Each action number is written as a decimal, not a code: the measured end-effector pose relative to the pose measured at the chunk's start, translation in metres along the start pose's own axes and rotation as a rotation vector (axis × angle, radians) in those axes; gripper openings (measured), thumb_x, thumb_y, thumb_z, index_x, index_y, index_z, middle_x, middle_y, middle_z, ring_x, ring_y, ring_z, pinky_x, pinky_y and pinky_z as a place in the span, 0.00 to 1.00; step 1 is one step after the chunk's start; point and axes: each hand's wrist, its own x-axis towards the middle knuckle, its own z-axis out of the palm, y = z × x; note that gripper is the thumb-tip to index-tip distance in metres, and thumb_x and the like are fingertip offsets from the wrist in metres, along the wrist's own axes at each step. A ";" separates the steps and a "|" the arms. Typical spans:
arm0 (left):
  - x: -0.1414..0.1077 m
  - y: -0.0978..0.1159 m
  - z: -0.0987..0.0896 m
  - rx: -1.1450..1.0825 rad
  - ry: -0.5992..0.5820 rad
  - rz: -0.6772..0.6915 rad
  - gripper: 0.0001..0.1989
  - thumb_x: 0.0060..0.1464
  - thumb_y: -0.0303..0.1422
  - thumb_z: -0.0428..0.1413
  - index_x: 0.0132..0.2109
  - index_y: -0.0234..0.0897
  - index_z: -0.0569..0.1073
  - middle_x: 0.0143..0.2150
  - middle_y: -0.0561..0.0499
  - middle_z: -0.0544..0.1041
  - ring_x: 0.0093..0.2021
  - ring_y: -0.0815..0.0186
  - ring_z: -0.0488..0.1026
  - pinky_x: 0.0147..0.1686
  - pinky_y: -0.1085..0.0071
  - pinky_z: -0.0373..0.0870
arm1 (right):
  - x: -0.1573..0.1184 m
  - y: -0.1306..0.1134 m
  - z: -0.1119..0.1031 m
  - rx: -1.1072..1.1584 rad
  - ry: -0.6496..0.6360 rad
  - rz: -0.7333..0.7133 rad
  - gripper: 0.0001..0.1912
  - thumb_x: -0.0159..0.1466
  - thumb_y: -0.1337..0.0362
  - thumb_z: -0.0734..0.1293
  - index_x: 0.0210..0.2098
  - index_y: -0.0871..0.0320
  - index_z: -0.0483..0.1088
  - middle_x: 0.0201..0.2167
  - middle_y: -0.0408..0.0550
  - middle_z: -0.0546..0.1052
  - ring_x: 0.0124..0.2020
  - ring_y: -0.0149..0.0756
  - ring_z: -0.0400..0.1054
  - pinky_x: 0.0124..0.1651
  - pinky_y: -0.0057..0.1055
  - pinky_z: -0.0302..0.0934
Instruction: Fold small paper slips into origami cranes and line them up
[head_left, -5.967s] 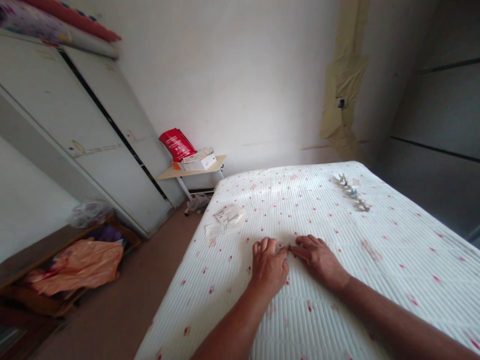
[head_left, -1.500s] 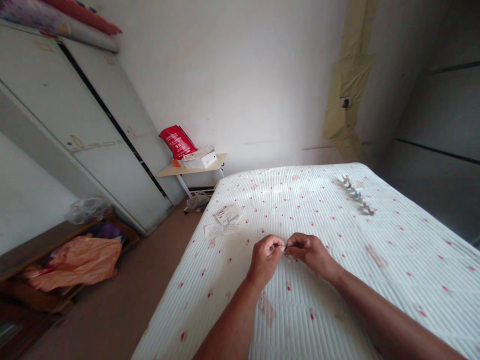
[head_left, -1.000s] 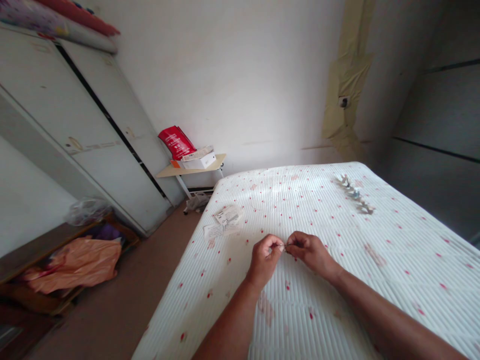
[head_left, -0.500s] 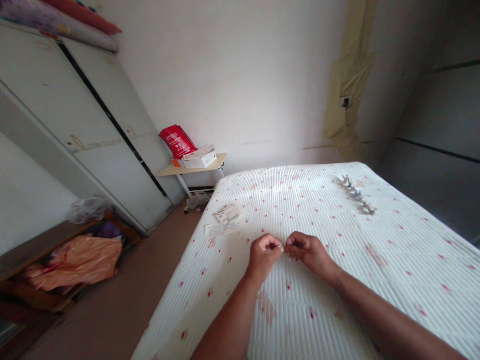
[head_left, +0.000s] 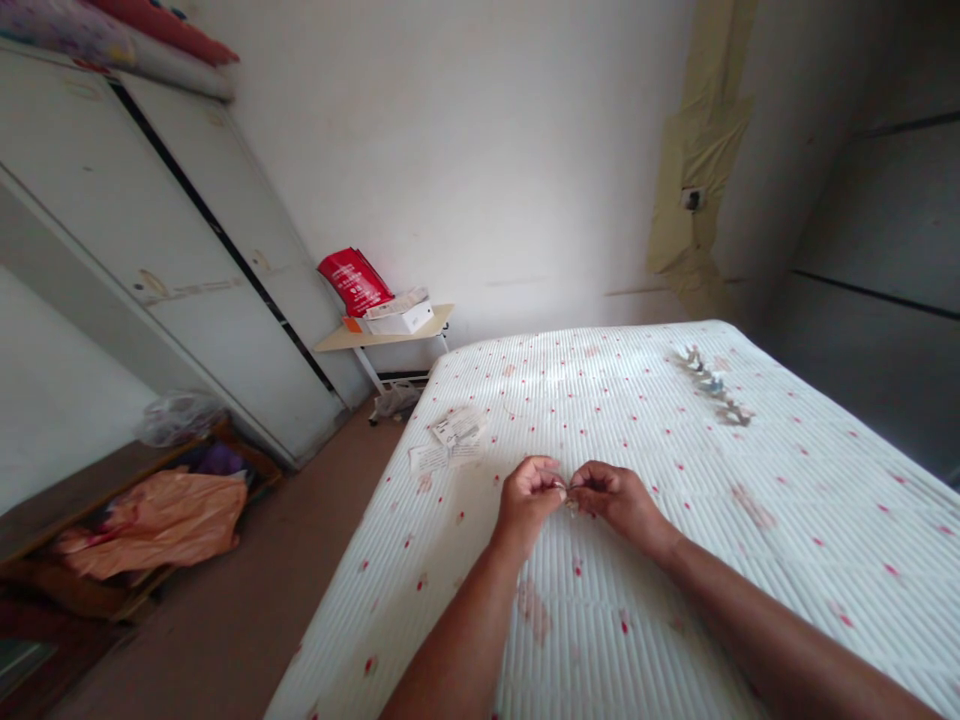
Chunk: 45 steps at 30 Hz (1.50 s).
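Over the white dotted bed cover, my left hand and my right hand meet fingertip to fingertip. Both are closed in a pinch on a small, pale, thin piece that shows between and just below the fingers; its exact shape is too small to tell. Several small folded-looking pieces stand in a row on the cover, beyond my right hand. Printed paper pieces lie flat on the cover, beyond my left hand.
A small table by the wall holds a red bag and a white box. Grey cabinets stand at left. An orange plastic bag rests on a low wooden unit. A socket is on the wall.
My left index finger has lifted slightly and shifted over the small piece. My right hand has hardly moved, and the two hands remain together.
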 end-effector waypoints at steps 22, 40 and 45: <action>0.002 -0.006 -0.003 0.200 -0.034 -0.112 0.06 0.42 0.30 0.54 0.29 0.32 0.73 0.21 0.56 0.68 0.22 0.73 0.62 0.25 0.77 0.57 | 0.002 0.005 -0.001 -0.062 0.043 0.033 0.09 0.55 0.60 0.63 0.23 0.59 0.65 0.16 0.40 0.69 0.18 0.28 0.59 0.23 0.25 0.53; 0.005 -0.004 -0.012 0.246 -0.161 -0.074 0.04 0.42 0.29 0.54 0.28 0.32 0.72 0.24 0.53 0.73 0.26 0.70 0.68 0.28 0.76 0.61 | -0.002 -0.003 0.003 0.007 0.017 0.018 0.11 0.55 0.58 0.64 0.22 0.59 0.65 0.17 0.41 0.70 0.19 0.27 0.59 0.24 0.26 0.53; 0.004 -0.005 -0.014 0.240 -0.175 -0.065 0.04 0.42 0.29 0.53 0.28 0.32 0.71 0.23 0.53 0.72 0.25 0.71 0.67 0.27 0.76 0.60 | -0.001 -0.001 0.003 0.101 -0.054 0.032 0.14 0.54 0.54 0.66 0.24 0.59 0.66 0.19 0.42 0.71 0.20 0.27 0.61 0.25 0.26 0.55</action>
